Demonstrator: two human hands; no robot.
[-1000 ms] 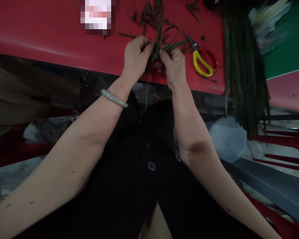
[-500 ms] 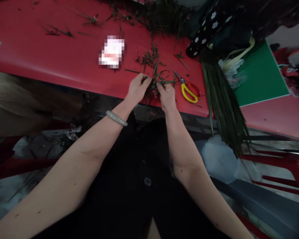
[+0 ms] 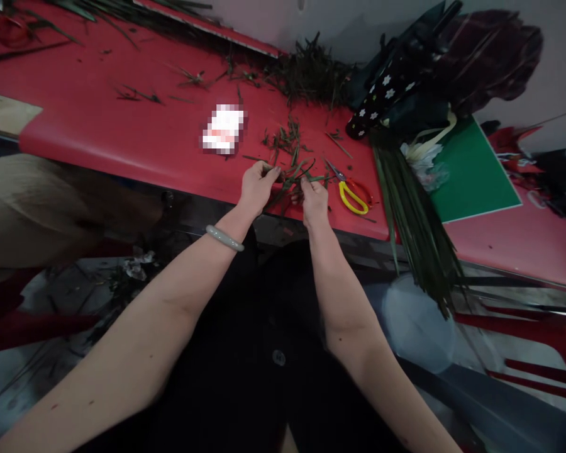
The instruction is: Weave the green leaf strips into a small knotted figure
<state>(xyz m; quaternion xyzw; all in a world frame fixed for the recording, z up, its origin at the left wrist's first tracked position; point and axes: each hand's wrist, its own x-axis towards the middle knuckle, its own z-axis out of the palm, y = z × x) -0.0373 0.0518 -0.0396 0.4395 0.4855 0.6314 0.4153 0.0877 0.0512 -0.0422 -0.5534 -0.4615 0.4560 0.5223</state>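
Observation:
Near the front edge of the red table [image 3: 136, 145], my left hand [image 3: 256, 187] pinches narrow green leaf strips [image 3: 290, 180]. My right hand [image 3: 316, 201], close beside it, has its thumb and fingers closed on the other end of the same strips. The strips cross and curl between both hands; their exact shape is too small to make out. Just right of my right hand lie scissors [image 3: 353, 199] with one yellow and one red handle. Leaf scraps [image 3: 285, 139] are scattered just beyond my hands.
A bundle of long green leaves [image 3: 408, 220] hangs over the table edge at right, beside a green board [image 3: 483, 173]. A blurred white object [image 3: 224, 129] lies left of centre. Behind are a heap of cuttings [image 3: 311, 72] and a flowered black item [image 3: 382, 97]. Another person's leg [image 3: 42, 207] is at left.
The view has tilted up, so the table and hands appear lower and more of the back wall shows. Both hands keep hold of the strips, which lie slightly differently between them.

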